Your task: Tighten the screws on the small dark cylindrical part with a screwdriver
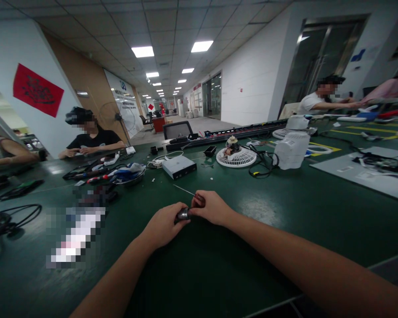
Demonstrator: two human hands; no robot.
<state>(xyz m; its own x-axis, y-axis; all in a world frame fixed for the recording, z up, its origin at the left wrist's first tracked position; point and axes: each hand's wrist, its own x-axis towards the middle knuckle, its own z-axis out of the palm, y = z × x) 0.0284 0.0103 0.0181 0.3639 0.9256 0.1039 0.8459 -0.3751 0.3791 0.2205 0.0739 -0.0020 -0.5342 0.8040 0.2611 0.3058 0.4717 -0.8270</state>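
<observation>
Over the green table point(252, 260), my left hand point(164, 226) is closed round a small shiny metal cylinder point(184, 214), perhaps a small motor. Tucked in the fist of my right hand point(215, 208) is a screwdriver point(185, 190); its thin shaft points up and to the left, and its dark red handle is partly hidden by the fingers. The right thumb and a fingertip touch the right end of the cylinder. Just beyond the hands lies a silver optical disc drive point(179, 167).
Behind, a white round fan grille point(236, 158) carries exposed parts, near black cable point(263, 163) and a white plastic housing point(292, 150). Tools and a filled bowl point(128, 173) lie left. A grey board point(368, 174) lies right. A person in black point(94, 141) sits opposite.
</observation>
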